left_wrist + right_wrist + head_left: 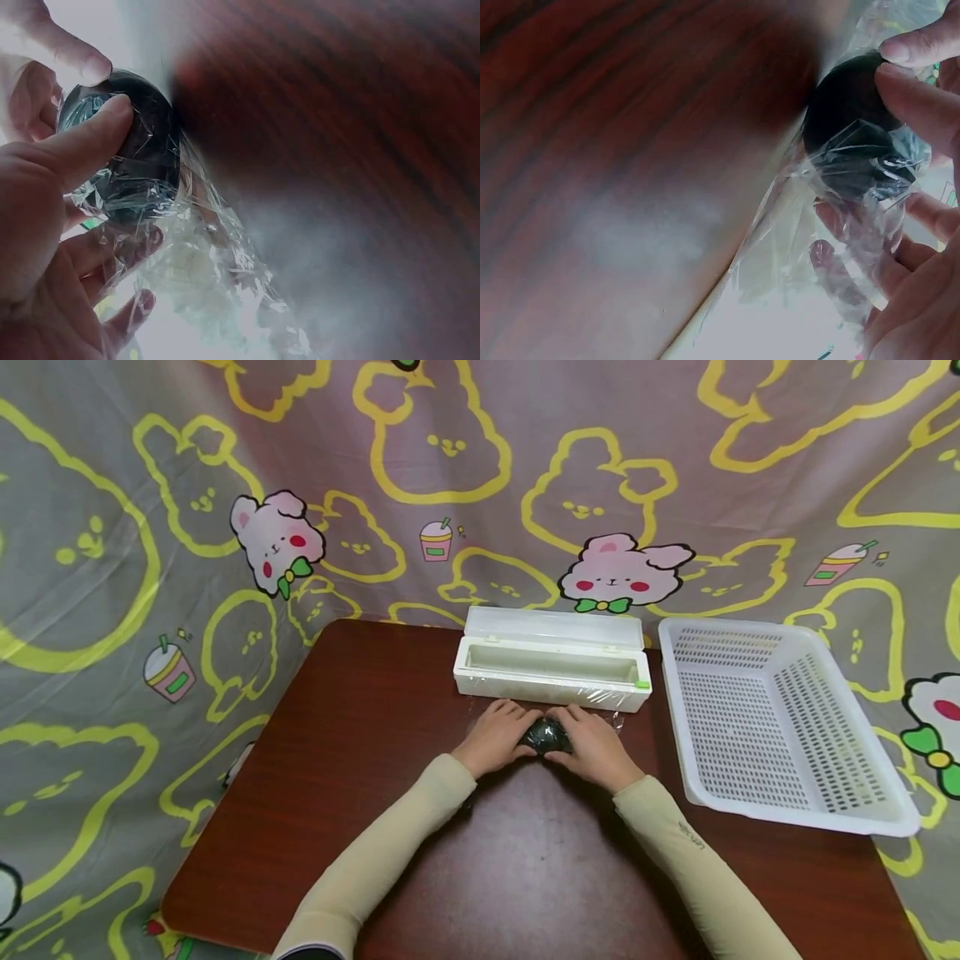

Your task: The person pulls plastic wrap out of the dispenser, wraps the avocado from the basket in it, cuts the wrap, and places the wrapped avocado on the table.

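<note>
The round thing [547, 736] is black, and the wrap [240, 262] on it is see-through with shiny white streaks. The long box [525, 687] is white with a bright green bit [642, 685]. The basket [738, 735] is white. The table [337, 735] is red-brown with dark stripes. The sleeves [390, 831] are cream. The cloth [517, 527] is greyish pink, with yellow outlines [378, 443], pink cups [436, 543] and pale pink bunnies [618, 572] with red cheeks.

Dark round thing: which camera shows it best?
Right wrist view: the dark round thing is close, thumbs covering only its edge. Left wrist: a thumb crosses it. Head: small, between left hand and right hand.
</note>
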`<move>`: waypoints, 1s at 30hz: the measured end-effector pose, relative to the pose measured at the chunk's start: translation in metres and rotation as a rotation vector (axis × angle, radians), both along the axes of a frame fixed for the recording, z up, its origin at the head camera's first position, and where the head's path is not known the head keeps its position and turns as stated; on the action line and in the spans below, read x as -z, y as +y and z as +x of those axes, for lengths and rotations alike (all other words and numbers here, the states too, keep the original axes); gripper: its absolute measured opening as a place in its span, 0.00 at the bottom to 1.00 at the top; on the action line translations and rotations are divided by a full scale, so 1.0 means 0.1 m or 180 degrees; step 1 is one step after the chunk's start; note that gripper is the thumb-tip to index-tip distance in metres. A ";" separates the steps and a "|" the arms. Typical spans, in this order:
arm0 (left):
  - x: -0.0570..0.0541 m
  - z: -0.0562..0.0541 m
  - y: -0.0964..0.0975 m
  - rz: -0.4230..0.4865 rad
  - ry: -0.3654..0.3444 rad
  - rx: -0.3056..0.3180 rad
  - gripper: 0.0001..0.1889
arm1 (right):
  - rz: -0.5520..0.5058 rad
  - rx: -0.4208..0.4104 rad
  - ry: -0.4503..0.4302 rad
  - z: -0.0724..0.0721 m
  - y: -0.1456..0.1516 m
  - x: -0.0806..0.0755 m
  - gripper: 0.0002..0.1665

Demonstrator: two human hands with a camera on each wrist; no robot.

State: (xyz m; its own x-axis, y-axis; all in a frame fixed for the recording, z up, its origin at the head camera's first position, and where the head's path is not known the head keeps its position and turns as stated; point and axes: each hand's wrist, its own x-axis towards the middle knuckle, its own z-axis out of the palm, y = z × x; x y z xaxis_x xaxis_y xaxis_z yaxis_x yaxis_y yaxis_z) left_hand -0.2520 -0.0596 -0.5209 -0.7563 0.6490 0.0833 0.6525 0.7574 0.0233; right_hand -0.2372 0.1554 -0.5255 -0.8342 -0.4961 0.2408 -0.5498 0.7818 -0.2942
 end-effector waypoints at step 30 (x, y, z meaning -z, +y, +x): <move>0.00 0.00 0.01 0.0124 0.0285 -0.0118 0.32 | -0.0091 -0.0060 0.0093 -0.06 -0.01 -0.01 0.38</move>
